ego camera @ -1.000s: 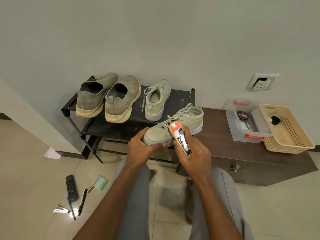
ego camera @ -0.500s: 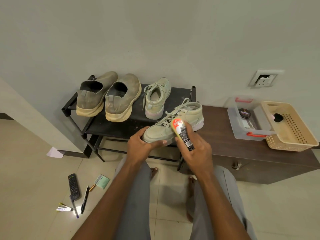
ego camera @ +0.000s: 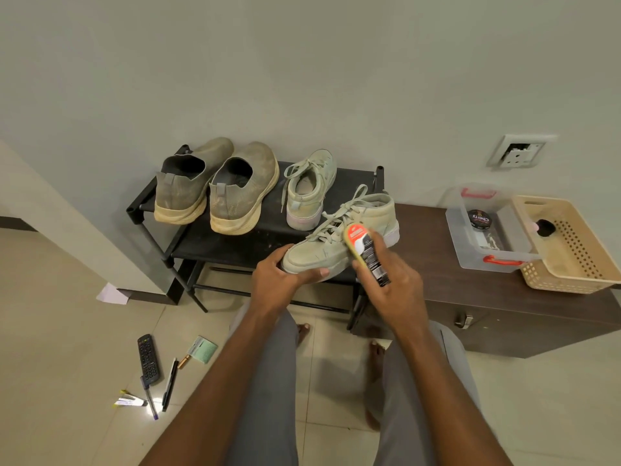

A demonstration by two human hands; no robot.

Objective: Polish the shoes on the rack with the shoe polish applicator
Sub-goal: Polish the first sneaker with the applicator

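Black rack (ego camera: 242, 243) behind held sneaker (ego camera: 339, 240); left grip (ego camera: 279, 280) round toe, right grip (ego camera: 393, 280) round applicator (ego camera: 366, 253).

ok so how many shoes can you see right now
4. Two grey slip-ons stand side by side on the left of the black rack, a pale green lace-up stands to their right, and its partner is held above the rack's front edge by the left hand.
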